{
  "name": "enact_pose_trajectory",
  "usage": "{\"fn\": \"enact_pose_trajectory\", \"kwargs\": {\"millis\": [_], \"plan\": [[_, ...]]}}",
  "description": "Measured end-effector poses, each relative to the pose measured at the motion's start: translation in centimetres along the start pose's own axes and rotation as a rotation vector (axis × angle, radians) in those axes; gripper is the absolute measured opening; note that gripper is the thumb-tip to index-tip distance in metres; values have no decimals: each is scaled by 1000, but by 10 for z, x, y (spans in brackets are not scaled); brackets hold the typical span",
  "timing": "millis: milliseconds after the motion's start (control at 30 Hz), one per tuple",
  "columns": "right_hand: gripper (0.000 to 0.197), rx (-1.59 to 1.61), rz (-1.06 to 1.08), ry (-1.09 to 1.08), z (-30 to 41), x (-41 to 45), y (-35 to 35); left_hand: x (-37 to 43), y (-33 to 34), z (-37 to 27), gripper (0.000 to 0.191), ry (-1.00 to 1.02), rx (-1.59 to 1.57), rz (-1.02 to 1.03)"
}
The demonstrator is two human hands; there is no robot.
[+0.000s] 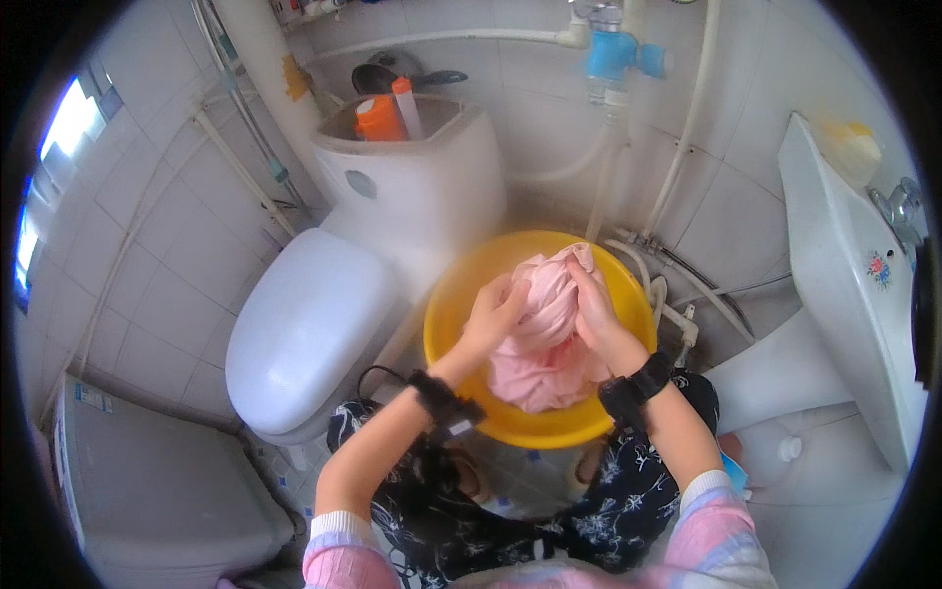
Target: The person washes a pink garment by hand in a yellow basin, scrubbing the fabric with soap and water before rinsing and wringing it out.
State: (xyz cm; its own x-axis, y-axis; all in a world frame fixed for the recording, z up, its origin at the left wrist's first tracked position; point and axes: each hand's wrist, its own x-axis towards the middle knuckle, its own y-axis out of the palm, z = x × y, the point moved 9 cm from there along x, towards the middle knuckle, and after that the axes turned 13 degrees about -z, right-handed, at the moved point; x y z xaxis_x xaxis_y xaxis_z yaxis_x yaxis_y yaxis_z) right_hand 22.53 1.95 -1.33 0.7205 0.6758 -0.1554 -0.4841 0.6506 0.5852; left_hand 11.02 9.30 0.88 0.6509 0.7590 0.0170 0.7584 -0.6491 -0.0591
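Note:
A round yellow plastic basin (618,276) stands on the floor between my knees. Bunched pink cloth (548,372) lies in it, its upper part raised between my two hands. My left hand (497,313) grips the cloth from the left side, with the fingertips partly hidden in its folds. On the right side my right hand (596,309) holds the cloth near its top, the thumb and fingers closed around a fold. Black straps with small devices are on both wrists. Whether water is in the basin I cannot tell.
A toilet with a closed lid (309,331) is at the left; its open tank (419,177) holds orange-capped containers. Pipes and a hose (677,316) run behind the basin. A white pedestal washbasin (824,280) stands right, a grey appliance (169,486) at lower left.

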Motion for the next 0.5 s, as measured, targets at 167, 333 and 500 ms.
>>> {"fn": "enact_pose_trajectory", "kwargs": {"millis": [167, 333, 500], "plan": [[15, -267, -223, -195, 8, 10, -17, 10, -5, -11, 29, 399, -27, -266], [26, -685, -130, -320, -4, -8, 19, 27, -1, 46, 38, -384, 15, -299], [35, -632, -96, -306, -5, 5, 23, 11, 21, 14, 37, 221, 373, -377]]}}
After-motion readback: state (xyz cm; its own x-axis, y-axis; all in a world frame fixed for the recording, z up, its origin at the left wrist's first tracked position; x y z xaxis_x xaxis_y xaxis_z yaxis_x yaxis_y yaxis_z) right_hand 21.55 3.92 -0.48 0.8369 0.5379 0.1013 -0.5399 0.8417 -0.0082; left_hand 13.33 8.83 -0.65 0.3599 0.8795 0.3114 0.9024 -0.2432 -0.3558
